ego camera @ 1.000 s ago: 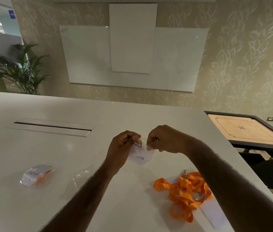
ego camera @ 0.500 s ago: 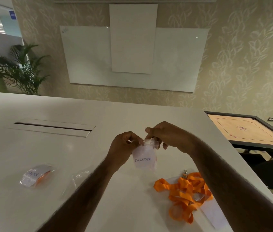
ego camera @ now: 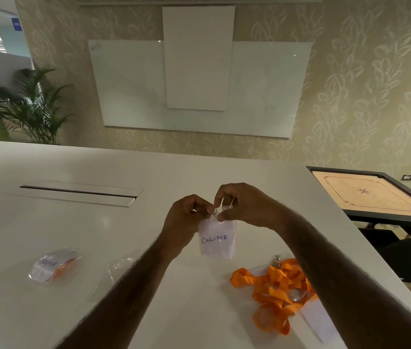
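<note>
A clear plastic badge sleeve (ego camera: pixel 216 239) with a white card reading "CHROME" hangs upright above the white table (ego camera: pixel 98 235). My left hand (ego camera: pixel 186 217) pinches its top edge from the left. My right hand (ego camera: pixel 239 205) pinches the same top edge from the right, fingers curled over it. A tangle of orange lanyards (ego camera: pixel 275 293) lies on the table under my right forearm, with a metal clip (ego camera: pixel 277 260) at its far end.
A second sleeve with a card and an orange strap (ego camera: pixel 53 267) lies at the left. An empty clear sleeve (ego camera: pixel 113 273) lies beside my left forearm. A cable slot (ego camera: pixel 78 192) is set into the table. A carrom board (ego camera: pixel 373 195) stands off the right edge.
The sleeve has turned from lying tilted between my hands to hanging upright with its label facing me. Both hands rose slightly and keep their pinch on the top edge.
</note>
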The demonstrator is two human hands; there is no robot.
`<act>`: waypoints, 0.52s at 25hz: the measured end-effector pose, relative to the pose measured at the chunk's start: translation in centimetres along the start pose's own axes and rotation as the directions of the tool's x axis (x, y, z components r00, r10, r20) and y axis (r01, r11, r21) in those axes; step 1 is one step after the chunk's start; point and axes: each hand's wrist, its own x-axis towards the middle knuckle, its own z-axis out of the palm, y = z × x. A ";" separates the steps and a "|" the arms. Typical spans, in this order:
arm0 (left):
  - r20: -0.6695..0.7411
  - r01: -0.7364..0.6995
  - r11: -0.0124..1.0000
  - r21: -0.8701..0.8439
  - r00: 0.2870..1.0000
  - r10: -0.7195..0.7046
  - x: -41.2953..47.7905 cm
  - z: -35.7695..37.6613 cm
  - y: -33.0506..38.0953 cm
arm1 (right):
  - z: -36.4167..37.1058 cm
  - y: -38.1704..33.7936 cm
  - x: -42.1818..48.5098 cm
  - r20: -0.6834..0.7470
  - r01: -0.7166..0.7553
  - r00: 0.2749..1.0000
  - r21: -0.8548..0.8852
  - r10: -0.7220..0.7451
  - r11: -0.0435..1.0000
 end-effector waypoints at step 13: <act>-0.099 0.022 0.994 -0.103 0.995 -0.033 0.0 0.0 0.2 | 1.0 0.5 0.5 -0.178 -0.083 0.981 -0.012 0.079 0.996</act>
